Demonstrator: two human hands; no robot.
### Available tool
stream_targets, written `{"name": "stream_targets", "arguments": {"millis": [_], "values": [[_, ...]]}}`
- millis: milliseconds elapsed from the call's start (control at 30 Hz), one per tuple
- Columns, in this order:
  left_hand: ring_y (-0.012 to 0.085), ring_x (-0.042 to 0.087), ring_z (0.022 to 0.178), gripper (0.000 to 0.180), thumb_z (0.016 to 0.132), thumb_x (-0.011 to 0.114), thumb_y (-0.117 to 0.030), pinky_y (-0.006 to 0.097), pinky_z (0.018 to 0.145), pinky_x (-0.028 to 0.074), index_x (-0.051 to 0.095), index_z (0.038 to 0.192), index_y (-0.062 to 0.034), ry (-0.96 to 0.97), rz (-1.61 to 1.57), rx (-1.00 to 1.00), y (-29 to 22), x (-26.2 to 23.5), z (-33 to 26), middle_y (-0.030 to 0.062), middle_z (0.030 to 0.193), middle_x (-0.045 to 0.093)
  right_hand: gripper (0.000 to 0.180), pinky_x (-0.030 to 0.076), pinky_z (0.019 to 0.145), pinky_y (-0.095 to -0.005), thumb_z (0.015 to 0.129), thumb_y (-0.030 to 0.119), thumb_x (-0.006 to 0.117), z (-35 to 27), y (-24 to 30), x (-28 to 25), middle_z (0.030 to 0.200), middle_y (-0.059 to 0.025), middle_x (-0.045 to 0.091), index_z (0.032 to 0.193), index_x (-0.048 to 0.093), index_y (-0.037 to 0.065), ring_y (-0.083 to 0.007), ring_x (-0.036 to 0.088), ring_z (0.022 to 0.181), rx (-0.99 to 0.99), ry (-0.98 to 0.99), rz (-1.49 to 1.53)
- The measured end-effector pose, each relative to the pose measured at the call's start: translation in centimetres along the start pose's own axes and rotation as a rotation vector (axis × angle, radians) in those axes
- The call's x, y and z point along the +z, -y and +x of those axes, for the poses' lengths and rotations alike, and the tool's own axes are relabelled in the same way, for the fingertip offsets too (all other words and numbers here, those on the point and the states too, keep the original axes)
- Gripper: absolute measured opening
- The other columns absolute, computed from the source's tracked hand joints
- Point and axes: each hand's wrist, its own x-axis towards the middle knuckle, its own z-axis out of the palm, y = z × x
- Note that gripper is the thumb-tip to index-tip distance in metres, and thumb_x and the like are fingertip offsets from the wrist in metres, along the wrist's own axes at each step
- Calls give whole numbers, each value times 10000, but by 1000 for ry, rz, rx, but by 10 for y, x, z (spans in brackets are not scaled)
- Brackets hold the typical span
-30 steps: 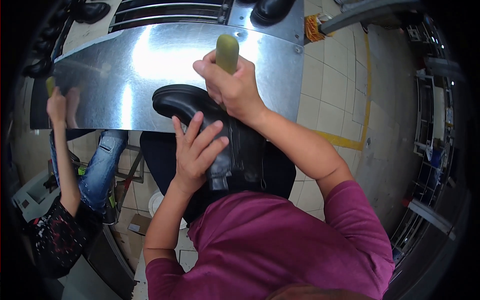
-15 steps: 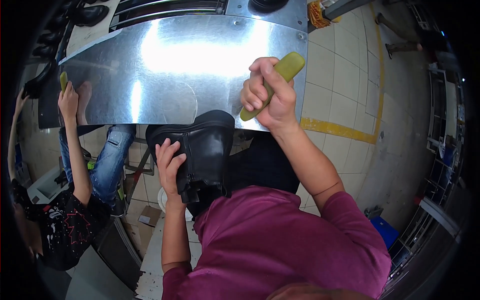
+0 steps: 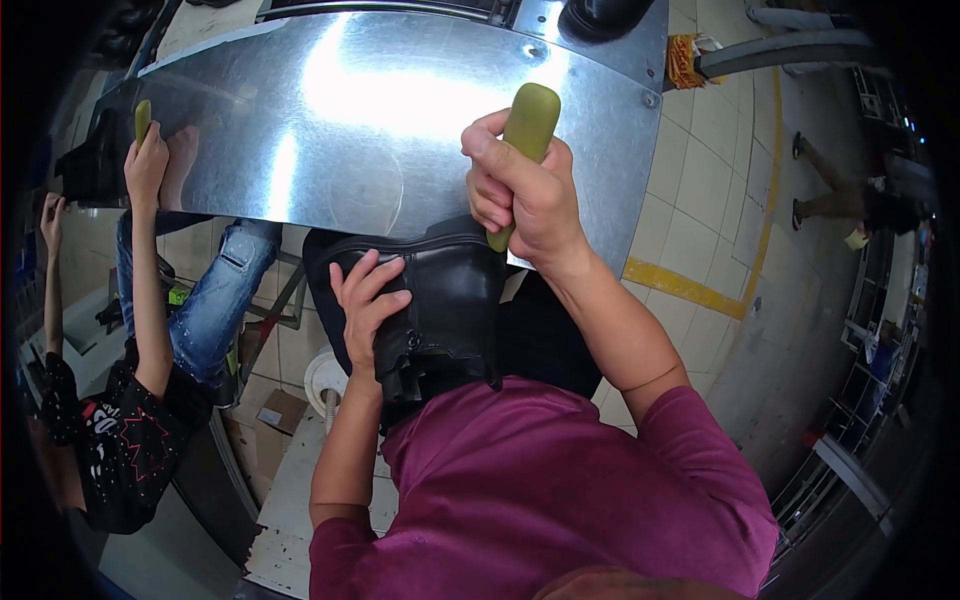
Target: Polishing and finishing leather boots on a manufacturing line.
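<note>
A black leather boot (image 3: pixel 450 297) lies across my lap, its sole edge up against the near edge of the metal table. My left hand (image 3: pixel 367 300) holds it, fingers spread over its side and the palm behind. In my right hand (image 3: pixel 525 195) is a smooth yellow-green bar (image 3: pixel 533 120) with rounded ends, wrapped in a closed fist. The bar's lower tip comes down at the boot's sole edge; whether it touches there I cannot tell.
The shiny metal table (image 3: pixel 240 130) spans the front. Another black boot (image 3: pixel 605 17) stands beyond it on the right. On my left a co-worker (image 3: pixel 150 170) grips a similar green bar, near a dark boot (image 3: pixel 92 165). A person walks along the aisle at far right.
My right hand has brought the bar leftward and turned it more upright, its lower tip now at the boot. The boot has shifted right and turned slightly, my left hand moving with it.
</note>
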Motion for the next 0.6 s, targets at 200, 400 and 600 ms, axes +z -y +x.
{"name": "stream_targets", "arguments": {"millis": [200,400,600], "values": [[331,588,1287,288,934,677,-287,593,1234,178,590,1190,-186,-50,2,64,-3,6,-4,109,1323,661,178,306,415,-253,994,183,677,3,-16,21,562,16,417,953,598,30,-80,376,421,-33,14,32],[342,619,1265,272,918,689,-233,572,1217,244,626,1171,-154,-121,-164,6,12,14,-20,119,1301,686,170,321,422,-274,981,174,683,7,-41,36,569,9,434,928,600,36,-89,381,431,19,74,-150],[341,627,1258,302,888,706,-188,567,1204,277,650,1178,-127,-66,-219,-35,11,-3,-11,117,1306,685,225,458,513,-320,993,243,665,7,-38,17,629,-22,480,935,621,30,-146,515,527,-147,-43,29]]}}
